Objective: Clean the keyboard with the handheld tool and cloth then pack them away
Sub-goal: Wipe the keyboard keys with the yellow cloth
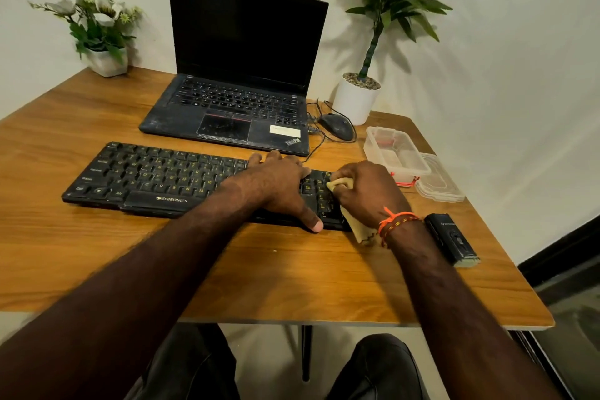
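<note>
Gripped in the right hand point(370, 188), the yellow cloth point(339, 185) is bunched under curled fingers and pressed onto the keys at the right end of the black keyboard point(146, 175); a loose tail of the cloth hangs below the wrist, off the keyboard's front edge. The left hand point(279, 182) lies flat across the keys just beside it, fingers straight and thumb at the front edge, bracing the keyboard and holding nothing.

Step in hand, as judged: wiping with the cloth, working the right-hand key block. The rest of the keys lie uncovered to the left; whether they are wiped cannot be told. The next move calls for steady downward bracing while the cloth travels along the rows, without dragging the keyboard.

Handheld tool point(451, 239): lying on the table point(227, 269) just right of the right wrist, untouched. A clear container point(394, 153) stands open beyond it, its lid point(440, 180) resting alongside; both cleaning items probably pack here.

Surface: a wooden table set against a pale wall. A laptop point(240, 75) stands open behind the keyboard, screen dark, with a wired mouse point(336, 126) to its right. A potted plant point(360, 88) occupies the far right corner, a flower pot point(100, 42) the far left.
</note>
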